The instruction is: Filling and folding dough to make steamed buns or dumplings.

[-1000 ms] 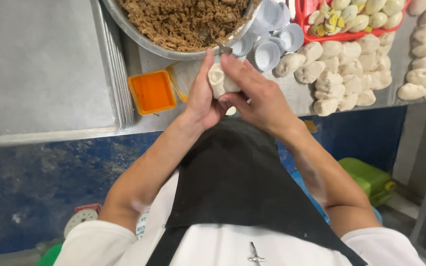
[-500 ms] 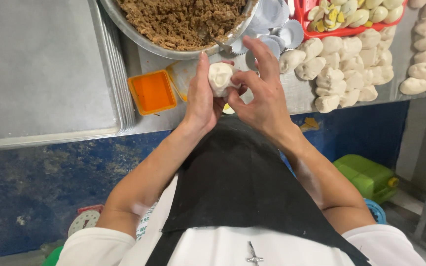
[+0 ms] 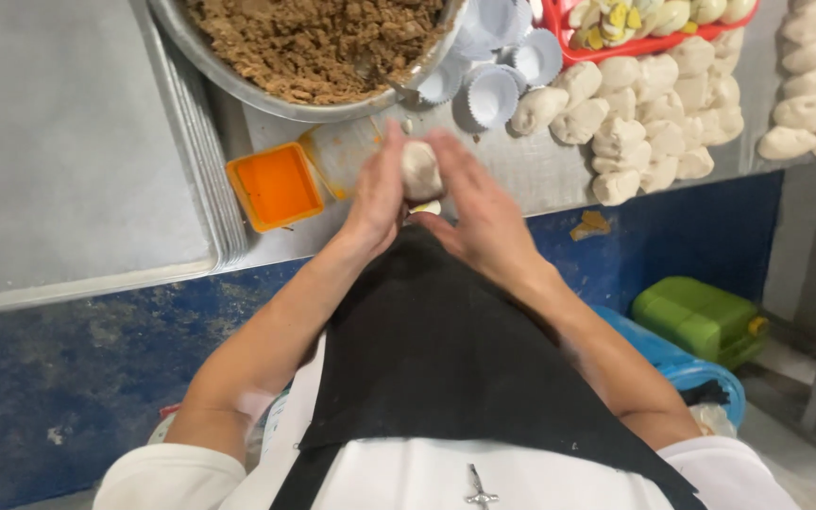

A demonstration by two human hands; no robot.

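Big metal bowl (image 3: 314, 47) of brown filling is well stocked. Pile of dough portions (image 3: 654, 123) waits unshaped, paper cups (image 3: 493, 90) empty, so I judge plenty left. My left hand (image 3: 377, 194) and right hand (image 3: 479, 212) cup one dough ball (image 3: 420, 170) above the counter edge. Since half a second ago the fingers have closed flatter around it.

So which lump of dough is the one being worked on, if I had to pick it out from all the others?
Start at the big metal bowl of brown filling at the top of the counter. Just below its rim, the left hand and right hand meet above the counter edge, beside the orange square tub. The dough ball is pressed between their palms, the only piece off the counter, while the other dough pieces lie piled to the right.
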